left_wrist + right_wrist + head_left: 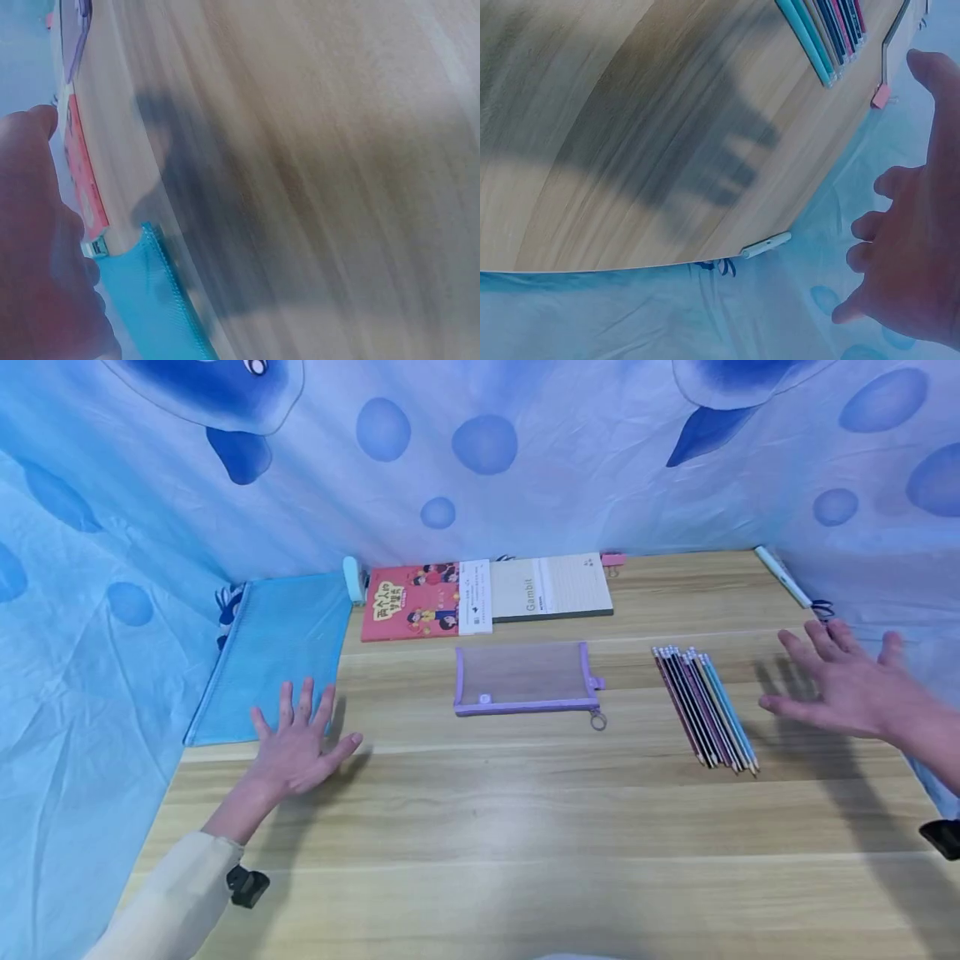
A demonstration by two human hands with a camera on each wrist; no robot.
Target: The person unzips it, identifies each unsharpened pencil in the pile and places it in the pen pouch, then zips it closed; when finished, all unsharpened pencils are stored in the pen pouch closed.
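My left hand (298, 750) hovers with spread fingers above the table, close to the near corner of a blue zip folder (273, 643). Over on the right, my right hand (855, 687) hangs in the air with its fingers apart, holding nothing. Beside it lies a bundle of pencils (703, 708), dark, purple and light blue, with their sharpened tips toward me. A flat mesh pencil pouch (525, 675) with purple edging and a ring on its zip pull lies mid-table. In the left wrist view the folder (154, 296) shows beyond the hand.
At the back lie a red picture-covered book (412, 602) and a notebook marked Gambit (551, 587). Around them are a light blue capped item (352, 580) and a pink item (612, 560). A pale blue pen-like stick (783, 577) sits at the back right corner. Blue cloth (555, 468) hangs behind.
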